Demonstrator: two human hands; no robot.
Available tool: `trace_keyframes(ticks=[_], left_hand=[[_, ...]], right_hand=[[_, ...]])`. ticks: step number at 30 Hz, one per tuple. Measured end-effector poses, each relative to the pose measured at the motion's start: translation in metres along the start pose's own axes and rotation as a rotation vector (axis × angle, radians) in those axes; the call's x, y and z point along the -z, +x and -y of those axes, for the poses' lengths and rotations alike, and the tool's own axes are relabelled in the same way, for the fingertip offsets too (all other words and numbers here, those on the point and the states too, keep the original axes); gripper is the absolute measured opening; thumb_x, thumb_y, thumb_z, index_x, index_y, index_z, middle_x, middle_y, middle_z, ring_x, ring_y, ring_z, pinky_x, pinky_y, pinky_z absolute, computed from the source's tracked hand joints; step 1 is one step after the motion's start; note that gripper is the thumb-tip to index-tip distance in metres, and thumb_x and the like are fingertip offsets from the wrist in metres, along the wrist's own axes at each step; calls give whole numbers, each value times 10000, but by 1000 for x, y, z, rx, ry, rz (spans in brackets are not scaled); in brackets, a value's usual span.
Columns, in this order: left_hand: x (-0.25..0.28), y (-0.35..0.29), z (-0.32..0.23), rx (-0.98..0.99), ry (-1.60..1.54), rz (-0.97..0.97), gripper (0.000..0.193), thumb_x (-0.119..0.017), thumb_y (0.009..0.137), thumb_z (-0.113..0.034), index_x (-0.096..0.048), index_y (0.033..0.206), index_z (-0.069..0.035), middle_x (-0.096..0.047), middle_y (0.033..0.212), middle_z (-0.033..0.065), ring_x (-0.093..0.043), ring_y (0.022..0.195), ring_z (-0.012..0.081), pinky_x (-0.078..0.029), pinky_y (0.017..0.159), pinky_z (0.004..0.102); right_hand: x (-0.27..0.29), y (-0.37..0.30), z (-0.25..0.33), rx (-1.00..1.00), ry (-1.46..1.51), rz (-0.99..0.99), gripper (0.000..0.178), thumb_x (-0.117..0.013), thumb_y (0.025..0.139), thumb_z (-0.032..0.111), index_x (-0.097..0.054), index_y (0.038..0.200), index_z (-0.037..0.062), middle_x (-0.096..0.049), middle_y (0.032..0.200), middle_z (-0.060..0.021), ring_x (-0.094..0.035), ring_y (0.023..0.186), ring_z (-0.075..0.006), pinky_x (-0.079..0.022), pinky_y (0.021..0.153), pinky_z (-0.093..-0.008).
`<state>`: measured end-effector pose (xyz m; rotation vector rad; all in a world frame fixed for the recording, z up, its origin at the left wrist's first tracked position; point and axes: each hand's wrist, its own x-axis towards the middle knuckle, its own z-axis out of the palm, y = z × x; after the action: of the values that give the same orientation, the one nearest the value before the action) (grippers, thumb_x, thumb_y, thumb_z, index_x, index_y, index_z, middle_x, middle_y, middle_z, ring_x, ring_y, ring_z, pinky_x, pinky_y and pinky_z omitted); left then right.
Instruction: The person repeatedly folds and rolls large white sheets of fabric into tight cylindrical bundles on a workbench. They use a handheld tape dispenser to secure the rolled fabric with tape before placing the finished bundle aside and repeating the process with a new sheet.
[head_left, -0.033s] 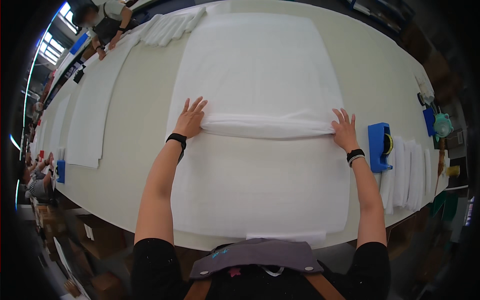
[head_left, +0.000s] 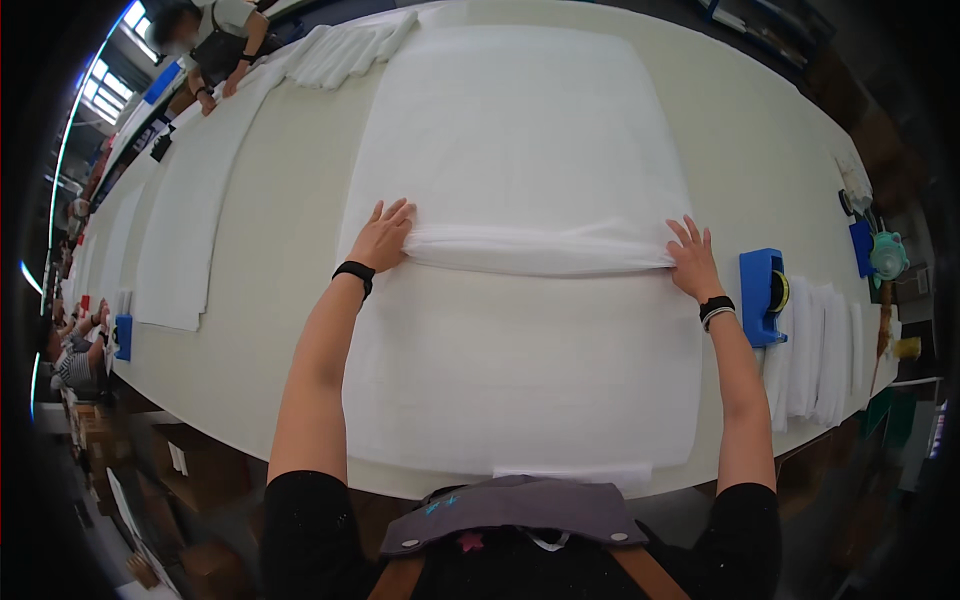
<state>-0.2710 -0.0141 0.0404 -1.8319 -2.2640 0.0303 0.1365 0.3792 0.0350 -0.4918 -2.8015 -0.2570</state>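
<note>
A large thin white sheet (head_left: 520, 370), looking like cloth, lies spread before me, with a narrow gathered fold (head_left: 540, 252) running across its middle. At the fold's left end is my left hand (head_left: 383, 238), pinching it low between thumb and finger while the other fingers fan out. My right hand (head_left: 692, 262) holds the right end in the same way, its upper fingers raised. Between the two hands the fold stays nearly straight, sagging slightly. Exactly how the thumbs sit under the material is hidden.
Right of my right hand stands a blue tape dispenser (head_left: 762, 297), beside several white rolled bundles (head_left: 815, 350). More white rolls (head_left: 350, 50) lie at the far left. A co-worker (head_left: 220, 50) leans over long white sheets (head_left: 185, 230). The table (head_left: 290, 200) has a curved-looking edge.
Hardly anything differs. The whole view has shifted slightly, and both hands keep their grip at the ends of the fold.
</note>
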Motion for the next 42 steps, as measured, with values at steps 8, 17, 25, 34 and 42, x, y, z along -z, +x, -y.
trace_keyframes(ticks=[8,17,25,34,42], left_hand=[[21,-92,-60,222,-143,168,477,-599,730,48,-521,1201,27,-582,966,119,-567,930,282,-458,829,373],[53,-150,-106,53,-91,60,332,-589,718,44,-576,1043,-26,-558,1185,118,-515,1173,262,-405,989,434],[42,-158,-115,316,-341,244,325,-613,730,30,-497,1024,-46,-621,941,115,-616,892,335,-503,740,445],[78,-219,-185,220,-36,258,289,-595,781,-3,-558,1067,18,-630,935,120,-625,898,309,-501,810,388],[86,-235,-193,338,-331,501,302,-614,745,34,-555,1038,-16,-630,963,156,-608,963,350,-506,833,404]], right_hand=[[14,-91,28,-85,167,140,454,-633,682,-55,-542,1119,29,-562,906,-108,-554,884,-281,-429,764,-401],[70,-165,59,-20,101,137,529,-618,653,-79,-584,1163,55,-590,980,-76,-563,982,-260,-401,900,-412],[61,-177,31,-168,344,372,417,-632,658,-69,-557,1053,38,-534,1277,-126,-519,1191,-314,-467,950,-384],[84,-231,37,54,392,204,452,-643,631,-82,-563,1061,34,-578,1205,-109,-542,1136,-329,-450,947,-396],[87,-198,4,78,509,564,322,-704,741,56,-573,1035,45,-652,927,-98,-606,845,-297,-474,739,-385]])
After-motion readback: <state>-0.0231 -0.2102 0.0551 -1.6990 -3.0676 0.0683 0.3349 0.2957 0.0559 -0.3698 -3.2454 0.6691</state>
